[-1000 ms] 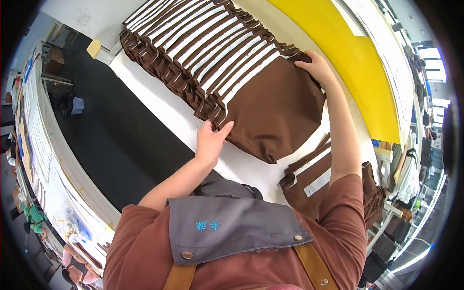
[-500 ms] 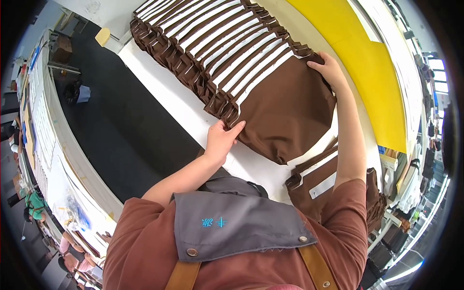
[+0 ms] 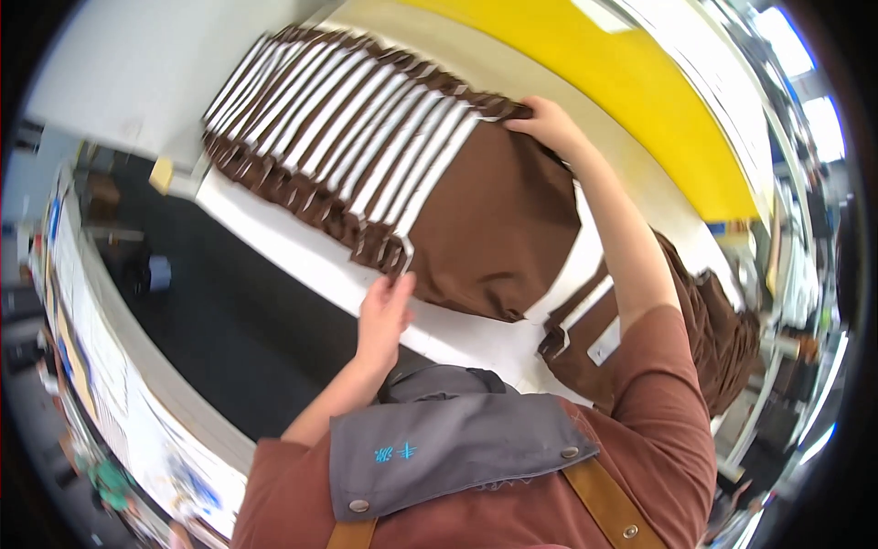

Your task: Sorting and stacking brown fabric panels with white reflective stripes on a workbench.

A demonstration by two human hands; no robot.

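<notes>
A long row of overlapping brown fabric pieces (image 3: 302, 105) with white strips along their edges lies on the white table. The nearest brown fabric piece (image 3: 498, 215) spreads out broad and plain at the row's right end. At its lower left corner, my left hand (image 3: 382, 320) pinches the edge between thumb and fingers; some fingers are hidden. My right hand (image 3: 547, 126) grips the far upper edge of the same piece, thumb on top and fingers mostly out of sight beneath.
Another brown fabric pile (image 3: 709, 339) with white strips lies by my right arm. A yellow sheet (image 3: 631, 87) runs along the table's far side. Dark floor (image 3: 229, 302) stretches left of the white table (image 3: 265, 220), with another worktable (image 3: 119, 366) beyond it. People at the lower left are blurred.
The view has turned, so the fabric row and both hands appear farther left. Both hands keep nearly the same places on the nearest piece.
</notes>
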